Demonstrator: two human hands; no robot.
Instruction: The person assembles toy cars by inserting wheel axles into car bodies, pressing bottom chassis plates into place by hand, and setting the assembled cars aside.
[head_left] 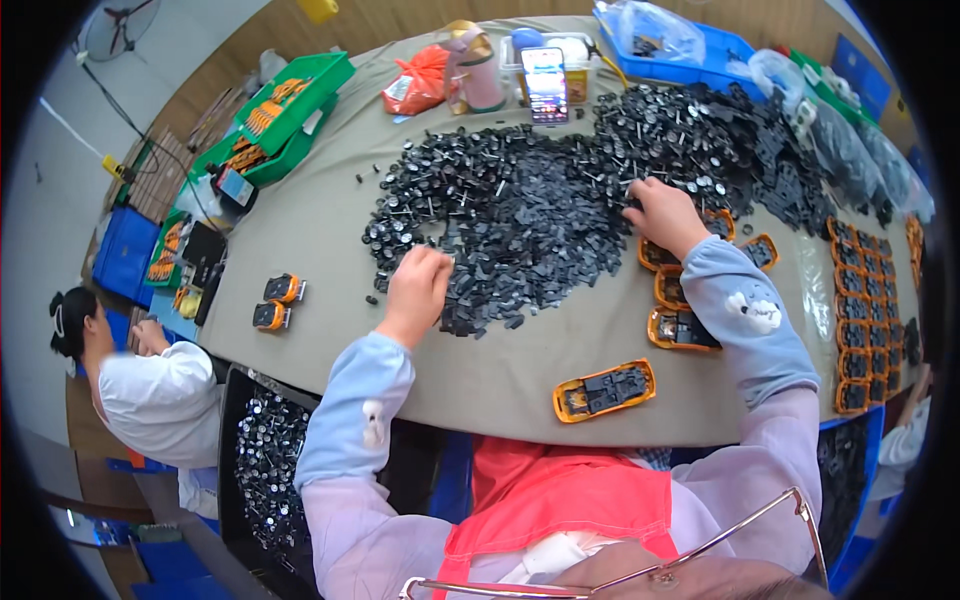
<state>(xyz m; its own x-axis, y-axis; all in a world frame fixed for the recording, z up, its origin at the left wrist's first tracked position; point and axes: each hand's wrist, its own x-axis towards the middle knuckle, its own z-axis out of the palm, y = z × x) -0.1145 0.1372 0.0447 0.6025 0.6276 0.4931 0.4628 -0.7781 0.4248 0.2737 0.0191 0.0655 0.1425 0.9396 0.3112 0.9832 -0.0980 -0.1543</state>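
My left hand (415,292) is closed in a pinch at the left side of a heap of small dark plastic pieces (545,235). My right hand (668,215) reaches to the heap's right side, fingers drawn together beside black wheels on metal axles (690,140). Whatever either hand pinches is too small or hidden to make out. Under my right wrist lie several orange toy car bodies (680,328), partly covered by my sleeve. Close to the table's near edge, a single orange car body (605,390) rests with its dark inside facing up.
Rows of orange car bodies (852,310) line the right side; two small cars (272,314) lie at left. Behind the heap stand a lit phone (545,85), a tumbler (480,75) and a blue tray (675,35). A co-worker (155,395) sits left, near a black wheel bin (228,480).
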